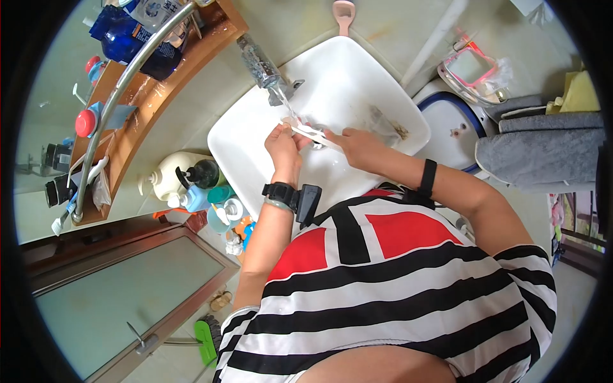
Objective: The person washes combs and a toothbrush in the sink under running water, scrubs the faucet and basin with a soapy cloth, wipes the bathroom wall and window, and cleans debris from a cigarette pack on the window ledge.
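Note:
Over a white sink [345, 70], water runs from a faucet [263, 67] onto the area by my left hand [283, 148]. That hand has its fingers closed around one end of a thin white item [316, 136], close under the stream. My right hand [357, 148] grips the other end of the same item, a little to the right. The item looks long and narrow; its exact kind is too small to tell. The drain lies partly hidden behind it. A clear, crumpled-looking thing [383, 121] lies at the sink's right side.
A wooden shelf [150, 108] with a metal rail and bottles curves along the left. Pump bottles [175, 173] and cups stand left of the sink. At the right are a blue-rimmed basin [472, 118], a basket [469, 70] and grey towels [530, 150].

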Demonstrator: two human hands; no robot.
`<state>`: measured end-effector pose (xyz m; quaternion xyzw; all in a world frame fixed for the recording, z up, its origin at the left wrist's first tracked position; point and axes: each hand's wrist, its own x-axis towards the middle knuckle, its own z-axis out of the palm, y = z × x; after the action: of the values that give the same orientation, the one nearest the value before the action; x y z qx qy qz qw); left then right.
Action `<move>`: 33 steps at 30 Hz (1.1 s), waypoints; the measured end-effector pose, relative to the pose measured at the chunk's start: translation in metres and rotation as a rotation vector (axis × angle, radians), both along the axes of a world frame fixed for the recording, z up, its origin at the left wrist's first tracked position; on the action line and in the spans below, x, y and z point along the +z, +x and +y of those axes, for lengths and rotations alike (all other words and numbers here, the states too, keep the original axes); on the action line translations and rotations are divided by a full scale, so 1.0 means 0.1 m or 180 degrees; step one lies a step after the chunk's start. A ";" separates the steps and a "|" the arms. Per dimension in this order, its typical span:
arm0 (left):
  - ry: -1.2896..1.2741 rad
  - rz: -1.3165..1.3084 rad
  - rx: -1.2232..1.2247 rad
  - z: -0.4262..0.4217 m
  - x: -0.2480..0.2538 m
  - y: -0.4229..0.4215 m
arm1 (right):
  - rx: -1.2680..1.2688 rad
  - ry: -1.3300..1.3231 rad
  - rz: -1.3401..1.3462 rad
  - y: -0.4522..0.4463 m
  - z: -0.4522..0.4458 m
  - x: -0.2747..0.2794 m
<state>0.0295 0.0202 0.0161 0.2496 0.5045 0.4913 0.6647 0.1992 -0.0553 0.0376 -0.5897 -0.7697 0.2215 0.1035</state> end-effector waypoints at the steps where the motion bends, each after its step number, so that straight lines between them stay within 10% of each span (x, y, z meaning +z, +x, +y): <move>1: 0.0026 0.0026 -0.0049 -0.03 -0.01 -0.02 | -0.0008 -0.0046 -0.0027 0.04 -0.01 0.00; 33: 0.0036 0.0226 -0.0303 -0.06 0.05 0.05 | -0.0226 0.0521 0.0555 0.07 -0.03 0.08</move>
<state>0.0348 0.0147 0.0210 0.2944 0.5125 0.4528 0.6676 0.2061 -0.0584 0.0459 -0.5846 -0.7520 0.2046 0.2256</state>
